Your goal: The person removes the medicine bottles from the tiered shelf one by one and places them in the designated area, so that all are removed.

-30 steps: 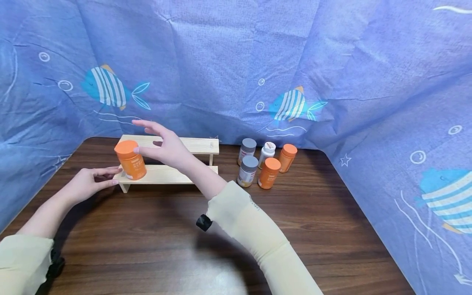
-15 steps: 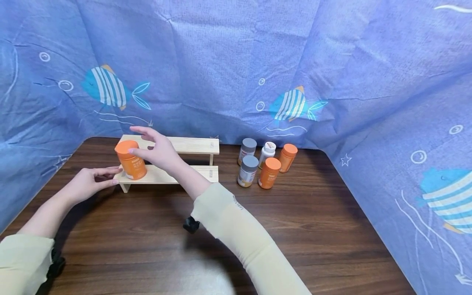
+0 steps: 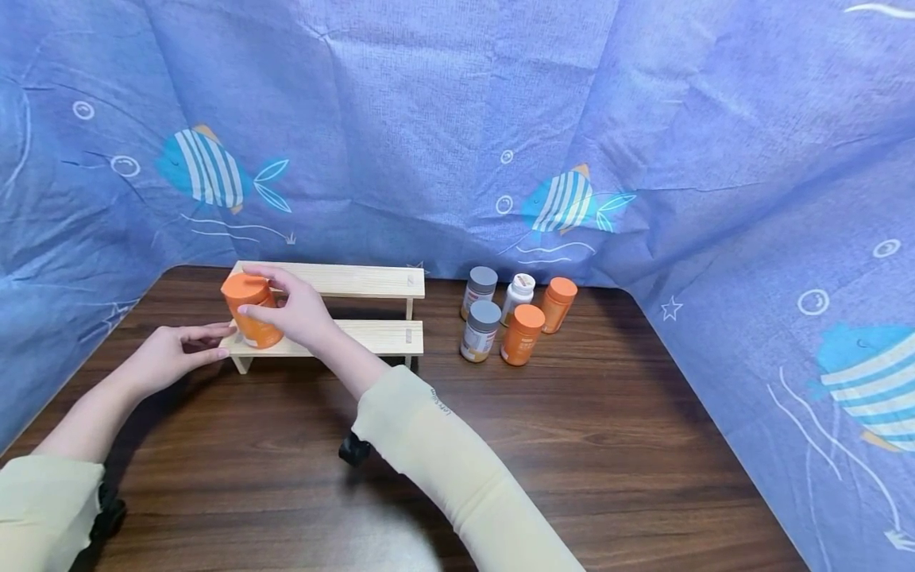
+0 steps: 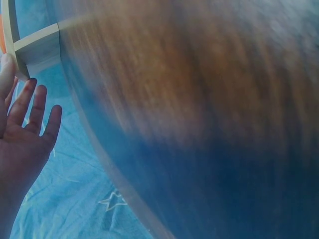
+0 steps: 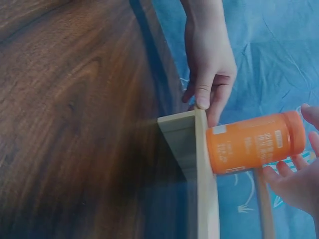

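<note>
An orange bottle (image 3: 259, 318) with an orange lid stands upright at the left end of the lower board (image 3: 357, 338) of a two-step wooden shelf. My right hand (image 3: 296, 310) is at the bottle's right side, thumb across its front and index finger by the lid. In the right wrist view, the right hand's fingers (image 5: 294, 181) are spread around the lid end, with a gap still showing beside it. My left hand (image 3: 167, 357) pinches the lower board's left end between thumb and fingers, also visible in the left wrist view as the left hand (image 4: 25, 134) at the shelf's end.
Right of the shelf stand two grey-lidded bottles (image 3: 480, 338), a white bottle (image 3: 516, 302) and two orange bottles (image 3: 519, 345). Behind the upper board (image 3: 336, 280) hangs a blue fish-print cloth (image 3: 429, 143). All of it is on a dark wooden table (image 3: 572, 445).
My right hand has moved left and down, from above the shelf to around the bottle's right side. The left hand and the bottle have stayed in place.
</note>
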Available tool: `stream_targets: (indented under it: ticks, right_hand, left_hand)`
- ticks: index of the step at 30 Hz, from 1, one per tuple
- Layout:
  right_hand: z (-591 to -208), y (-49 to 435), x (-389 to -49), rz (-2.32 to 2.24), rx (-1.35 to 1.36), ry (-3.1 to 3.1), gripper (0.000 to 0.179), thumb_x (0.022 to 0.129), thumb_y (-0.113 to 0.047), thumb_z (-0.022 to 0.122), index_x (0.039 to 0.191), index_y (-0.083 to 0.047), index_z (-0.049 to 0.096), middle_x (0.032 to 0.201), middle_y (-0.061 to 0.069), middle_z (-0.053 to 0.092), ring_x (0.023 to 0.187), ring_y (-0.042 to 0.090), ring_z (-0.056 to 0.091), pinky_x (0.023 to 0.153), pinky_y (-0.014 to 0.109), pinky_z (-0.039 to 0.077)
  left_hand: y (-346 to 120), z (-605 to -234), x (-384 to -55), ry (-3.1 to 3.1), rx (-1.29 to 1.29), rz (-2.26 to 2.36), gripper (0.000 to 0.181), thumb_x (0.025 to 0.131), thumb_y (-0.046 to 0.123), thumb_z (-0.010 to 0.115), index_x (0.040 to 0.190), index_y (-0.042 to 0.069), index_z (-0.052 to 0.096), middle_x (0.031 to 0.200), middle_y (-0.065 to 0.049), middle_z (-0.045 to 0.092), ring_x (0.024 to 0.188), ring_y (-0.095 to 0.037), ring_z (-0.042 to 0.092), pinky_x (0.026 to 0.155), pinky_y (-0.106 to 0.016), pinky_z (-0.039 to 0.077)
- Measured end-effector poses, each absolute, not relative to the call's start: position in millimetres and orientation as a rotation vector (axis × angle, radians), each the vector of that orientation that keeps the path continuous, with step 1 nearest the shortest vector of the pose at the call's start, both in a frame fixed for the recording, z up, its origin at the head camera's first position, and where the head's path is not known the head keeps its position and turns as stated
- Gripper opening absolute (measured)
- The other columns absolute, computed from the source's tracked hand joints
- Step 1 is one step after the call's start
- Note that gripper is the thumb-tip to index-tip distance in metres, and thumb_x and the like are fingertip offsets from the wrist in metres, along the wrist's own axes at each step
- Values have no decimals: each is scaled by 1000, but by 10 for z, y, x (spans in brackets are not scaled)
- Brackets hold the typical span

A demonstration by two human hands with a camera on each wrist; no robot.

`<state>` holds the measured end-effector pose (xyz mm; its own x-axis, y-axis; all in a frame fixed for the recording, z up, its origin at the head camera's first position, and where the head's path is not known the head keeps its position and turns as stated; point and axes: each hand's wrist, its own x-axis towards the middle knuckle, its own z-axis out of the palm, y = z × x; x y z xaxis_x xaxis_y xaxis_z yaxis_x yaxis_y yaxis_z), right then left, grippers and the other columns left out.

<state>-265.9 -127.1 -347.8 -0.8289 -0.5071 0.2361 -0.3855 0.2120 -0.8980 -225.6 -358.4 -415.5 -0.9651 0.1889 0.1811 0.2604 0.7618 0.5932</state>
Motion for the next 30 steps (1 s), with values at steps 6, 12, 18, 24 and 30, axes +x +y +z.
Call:
stream_targets:
  ticks: [6,12,18,24,30]
  right_hand:
    - [-3560,-1290,-2660,-1700,-840,2384,50,82,-20,75,129,-25,58,121,-12,60,99,-2,55,85,13,43]
    - [-3624,-1313,-2653,-1752,-847,2356,50,83,-18,74,129,-25,57,123,-10,61,102,-1,56,86,13,43]
    - [-3667,-1335,-2659,-1829,-852,2376,43,83,-16,74,124,-21,60,118,-6,64,97,-2,58,85,13,44]
    - [-3678,-1310,-2626,-1895,-837,2397,40,81,-15,75,119,-17,63,117,-4,65,100,-2,59,88,15,45]
    - [-3564,-1228,-2499,-1938,-875,2385,38,81,-7,73,117,-8,62,118,5,66,99,3,61,87,17,47]
  left_hand:
    - [-3575,-4158,-2258,-2834,-371,-972,42,87,22,69,122,0,62,113,-25,64,82,20,47,65,-7,40]
    - [-3580,-4155,-2254,-2837,-368,-974,43,87,23,69,122,0,62,112,-26,64,82,18,49,65,-8,41]
    - [-3573,-4157,-2260,-2829,-360,-974,43,86,22,70,121,-1,63,113,-26,64,80,16,50,64,-8,41]
    - [-3571,-4164,-2255,-2823,-355,-983,43,85,22,71,121,0,63,113,-26,63,79,16,50,64,-7,40]
    - [-3569,-4158,-2254,-2823,-354,-974,42,86,22,71,120,-1,63,113,-27,63,78,17,48,64,-7,40]
